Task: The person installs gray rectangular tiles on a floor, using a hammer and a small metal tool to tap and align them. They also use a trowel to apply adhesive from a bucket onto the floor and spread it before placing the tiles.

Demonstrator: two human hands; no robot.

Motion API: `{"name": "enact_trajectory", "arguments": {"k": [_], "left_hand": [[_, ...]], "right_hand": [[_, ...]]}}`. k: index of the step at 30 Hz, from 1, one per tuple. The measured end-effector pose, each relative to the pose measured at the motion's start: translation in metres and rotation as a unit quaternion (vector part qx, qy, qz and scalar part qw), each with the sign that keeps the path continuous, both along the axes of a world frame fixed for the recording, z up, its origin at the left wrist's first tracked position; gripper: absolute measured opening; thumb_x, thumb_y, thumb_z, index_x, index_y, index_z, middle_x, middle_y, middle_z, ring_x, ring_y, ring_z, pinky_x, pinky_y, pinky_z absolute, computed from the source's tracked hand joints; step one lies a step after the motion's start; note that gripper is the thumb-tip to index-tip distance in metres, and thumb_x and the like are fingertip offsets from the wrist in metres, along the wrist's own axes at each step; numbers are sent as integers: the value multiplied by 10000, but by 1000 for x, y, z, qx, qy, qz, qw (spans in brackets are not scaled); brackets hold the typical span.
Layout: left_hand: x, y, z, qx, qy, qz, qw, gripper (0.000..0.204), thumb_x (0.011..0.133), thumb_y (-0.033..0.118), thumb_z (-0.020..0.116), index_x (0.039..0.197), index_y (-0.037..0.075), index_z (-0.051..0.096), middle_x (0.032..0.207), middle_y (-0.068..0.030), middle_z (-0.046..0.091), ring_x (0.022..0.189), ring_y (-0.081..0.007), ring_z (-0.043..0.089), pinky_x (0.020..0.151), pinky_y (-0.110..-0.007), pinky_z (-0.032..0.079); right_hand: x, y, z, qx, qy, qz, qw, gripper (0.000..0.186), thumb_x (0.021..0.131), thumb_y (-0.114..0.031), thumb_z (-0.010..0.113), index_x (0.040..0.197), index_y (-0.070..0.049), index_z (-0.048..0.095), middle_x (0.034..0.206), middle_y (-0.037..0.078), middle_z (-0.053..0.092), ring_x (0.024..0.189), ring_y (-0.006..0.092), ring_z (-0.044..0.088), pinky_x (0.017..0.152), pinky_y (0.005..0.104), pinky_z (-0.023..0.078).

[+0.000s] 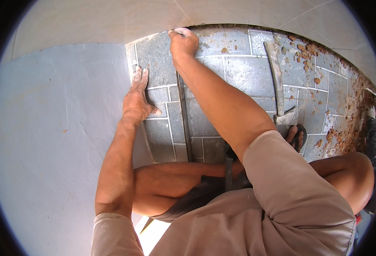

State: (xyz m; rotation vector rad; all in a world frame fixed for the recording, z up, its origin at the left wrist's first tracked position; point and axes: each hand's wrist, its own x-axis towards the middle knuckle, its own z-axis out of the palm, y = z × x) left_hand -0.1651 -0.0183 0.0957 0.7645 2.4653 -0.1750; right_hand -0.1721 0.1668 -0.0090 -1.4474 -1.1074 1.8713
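My left hand (137,101) lies on the grey stone-patterned floor tile (156,141) beside the left wall, fingers stretched forward and thumb spread to the right. Its fingertips look dusty white. My right hand (184,43) is closed at the far edge of the floor, against the base of the far wall. What its fingers hold, if anything, is hidden. From below the right wrist a narrow dark strip (183,115) runs toward me across the tiles; I cannot tell whether it is a bar or a gap.
A smooth bluish-grey wall (60,128) rises on the left and a beige wall (222,13) at the far side. A hatchet-like tool with a pale handle (276,72) lies right of my right arm, near my sandalled foot (297,135). Brown soil clumps (309,51) litter the right side.
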Motion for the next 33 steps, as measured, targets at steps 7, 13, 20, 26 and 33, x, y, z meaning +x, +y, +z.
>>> {"name": "enact_trajectory", "arguments": {"k": [7, 13, 20, 26, 33], "left_hand": [[1, 1, 0, -18, 6, -2, 1000, 1508, 440, 130, 1050, 1715, 227, 250, 1794, -14, 193, 1627, -216, 264, 1344, -358, 325], [2, 2, 0, -4, 9, 0, 1000, 1494, 449, 138, 1049, 1712, 225, 256, 1793, -9, 193, 1628, -219, 265, 1347, -352, 316], [4, 4, 2, -10, 9, 5, 1000, 1490, 451, 122, 1046, 1711, 228, 258, 1792, -4, 198, 1626, -223, 271, 1346, -351, 317], [3, 3, 0, 0, 3, 4, 1000, 1494, 450, 109, 1043, 1713, 225, 253, 1793, 0, 187, 1627, -228, 266, 1349, -349, 308], [2, 0, 0, 8, 4, -6, 1000, 1481, 462, 107, 1045, 1711, 194, 256, 1795, -17, 180, 1632, -226, 249, 1350, -346, 302]], "right_hand": [[6, 3, -3, 170, -84, 53, 980, 155, 883, -132, 797, 969, -5, 816, 954, 158, 780, 905, 295, 733, 855, 406, 557], [28, 2, -17, 335, -37, 117, 934, 130, 916, -50, 700, 936, 31, 799, 1021, 209, 743, 986, 392, 716, 921, 468, 557], [58, -13, -13, 348, -10, 189, 918, 252, 979, 51, 588, 1166, 74, 755, 1164, 185, 738, 1059, 328, 732, 979, 398, 591], [93, -32, -13, 368, -28, 244, 897, 192, 969, 16, 685, 1136, 29, 778, 1130, 154, 761, 1014, 278, 746, 923, 386, 614], [101, -17, -12, 96, -9, 183, 978, 162, 954, -19, 760, 1108, 21, 790, 1023, 148, 797, 888, 203, 744, 817, 310, 601]]}}
